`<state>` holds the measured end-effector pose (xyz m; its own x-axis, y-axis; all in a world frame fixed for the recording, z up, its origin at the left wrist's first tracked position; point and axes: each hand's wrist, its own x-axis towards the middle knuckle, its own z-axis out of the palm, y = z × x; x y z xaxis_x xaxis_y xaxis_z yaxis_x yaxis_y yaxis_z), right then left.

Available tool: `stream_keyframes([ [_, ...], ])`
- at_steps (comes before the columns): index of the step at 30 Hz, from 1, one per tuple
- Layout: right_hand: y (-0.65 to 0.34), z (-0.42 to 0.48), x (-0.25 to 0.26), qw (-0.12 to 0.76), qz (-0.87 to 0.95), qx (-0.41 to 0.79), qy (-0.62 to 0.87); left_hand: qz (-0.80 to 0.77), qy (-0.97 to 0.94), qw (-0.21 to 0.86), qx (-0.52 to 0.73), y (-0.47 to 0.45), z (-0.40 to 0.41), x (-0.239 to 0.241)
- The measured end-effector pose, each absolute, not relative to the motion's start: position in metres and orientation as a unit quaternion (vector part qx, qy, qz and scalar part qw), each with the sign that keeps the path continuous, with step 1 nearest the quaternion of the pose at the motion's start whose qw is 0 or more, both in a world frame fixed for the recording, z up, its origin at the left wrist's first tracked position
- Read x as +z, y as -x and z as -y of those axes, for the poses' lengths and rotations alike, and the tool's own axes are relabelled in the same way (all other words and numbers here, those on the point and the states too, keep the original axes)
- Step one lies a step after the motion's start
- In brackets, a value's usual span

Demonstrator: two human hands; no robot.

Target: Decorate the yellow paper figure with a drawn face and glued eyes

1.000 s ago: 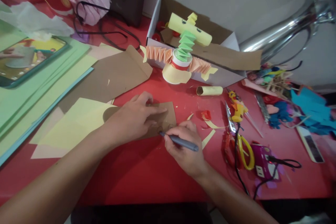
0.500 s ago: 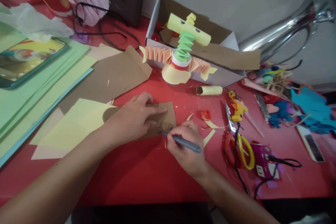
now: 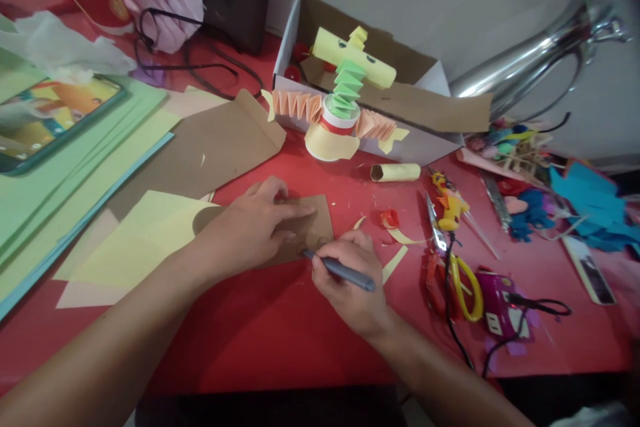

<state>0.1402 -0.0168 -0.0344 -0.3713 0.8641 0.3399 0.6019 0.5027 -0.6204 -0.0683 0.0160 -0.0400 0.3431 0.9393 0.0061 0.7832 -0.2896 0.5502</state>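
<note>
A small piece of brown card lies on the red table in front of me. My left hand rests flat on it, fingers stretched out, pressing it down. My right hand is closed around a grey pen. The pen's tip touches the card's lower right part, beside small drawn circles. A yellow paper sheet lies partly under my left wrist.
A white box with a paper figure stands behind. Scissors with yellow handles, a glue gun, a purple device and cables lie right. Green sheets and a phone lie left. A yellow paper roll is near.
The pen tip shifted slightly right, then back left on the card. My left hand stayed put. The view drifted a little.
</note>
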Motion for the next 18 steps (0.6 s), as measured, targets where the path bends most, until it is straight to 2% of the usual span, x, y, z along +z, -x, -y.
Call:
stream_keyframes([
  [4,-0.147,0.019,-0.033,0.37,0.784,0.221,0.448,-0.546,-0.789,0.236,0.157,0.07,-0.016,-0.039],
  [11,-0.162,0.012,-0.037,0.513,0.645,0.253,0.507,-0.555,-0.779,0.243,0.164,0.072,-0.021,-0.034],
  [18,-0.17,-0.002,-0.028,0.512,0.623,0.264,0.53,-0.642,-0.667,0.174,0.335,0.069,-0.023,-0.013],
])
